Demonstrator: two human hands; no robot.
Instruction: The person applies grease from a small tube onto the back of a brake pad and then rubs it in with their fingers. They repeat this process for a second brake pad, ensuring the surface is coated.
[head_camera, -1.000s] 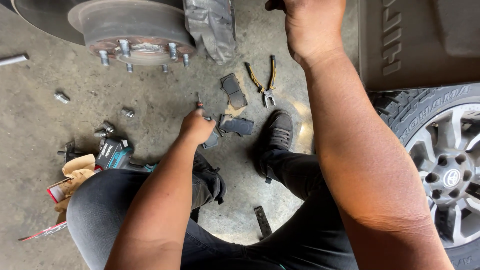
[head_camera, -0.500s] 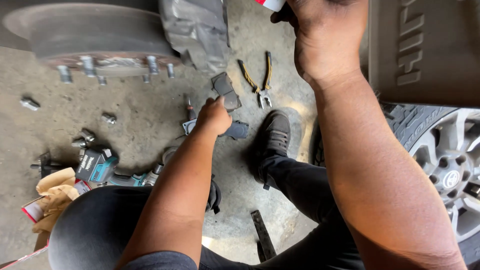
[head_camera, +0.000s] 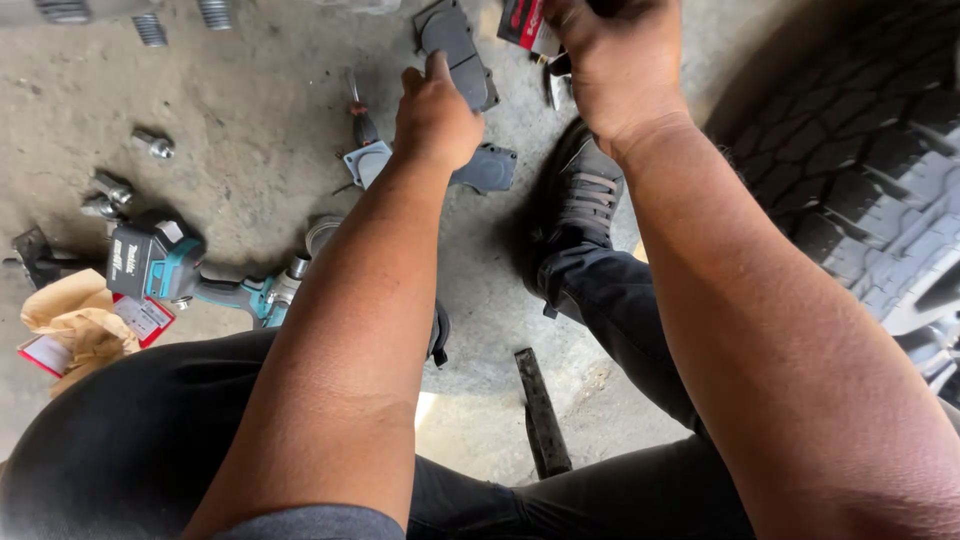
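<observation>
My left hand (head_camera: 435, 110) reaches forward over the concrete floor, and its fingertips touch the edge of a dark brake pad (head_camera: 458, 45). Its palm side is hidden, so its grip does not show. Two more grey brake pads (head_camera: 492, 165) (head_camera: 364, 160) lie just under and beside that wrist. My right hand (head_camera: 615, 70) is raised at the top of the view, closed on a small red and white packet (head_camera: 522, 22). Below it is my black shoe (head_camera: 588, 195).
A teal and black impact wrench (head_camera: 170, 265) lies at left beside a brown paper bag (head_camera: 75, 320). Lug nuts (head_camera: 155, 145) (head_camera: 110, 190) are scattered on the floor. Wheel studs (head_camera: 150, 28) show at the top left. A knobby tyre (head_camera: 880, 170) fills the right. A flat metal bar (head_camera: 542, 410) lies between my legs.
The view has tipped down and closed in; the brake disc has left the frame. My left hand has moved forward from the lower pads to the upper pad. My right hand still grips the packet.
</observation>
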